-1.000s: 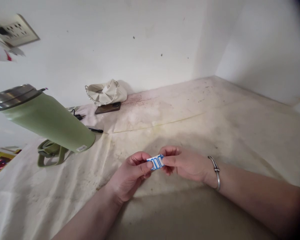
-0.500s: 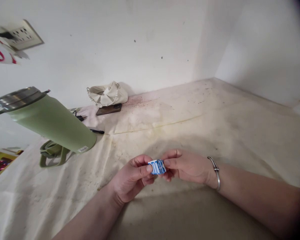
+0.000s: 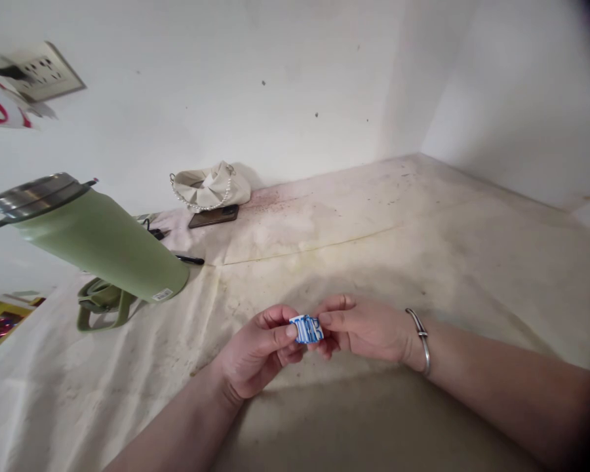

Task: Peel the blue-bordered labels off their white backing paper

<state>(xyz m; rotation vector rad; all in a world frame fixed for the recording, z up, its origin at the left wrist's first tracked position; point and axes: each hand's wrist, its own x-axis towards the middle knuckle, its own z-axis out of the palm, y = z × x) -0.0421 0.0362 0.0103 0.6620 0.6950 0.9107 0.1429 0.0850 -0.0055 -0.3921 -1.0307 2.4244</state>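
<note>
Between my hands, just above the cloth, is a small white piece with blue stripes [image 3: 307,329]; its exact kind I cannot make out. The thumb and fingers of my left hand [image 3: 263,347] pinch its left end. At its right end, my right hand [image 3: 361,328] grips it between thumb and forefinger, and the other fingers curl below. A silver bangle [image 3: 423,342] is on the right wrist. The fingers partly hide both ends of the piece.
A green tumbler [image 3: 103,242] with a steel rim stands at left, beside a green lid with a handle [image 3: 103,305]. Behind are a pen [image 3: 191,260], a phone [image 3: 214,217] and a cream bag [image 3: 211,187] with a bead chain. A wall socket [image 3: 49,71] holds a plug.
The striped piece looks slightly turned, its blue stripes showing differently near the right fingers. Both hands keep their pinch in nearly the same place. The view has shifted very slightly.
</note>
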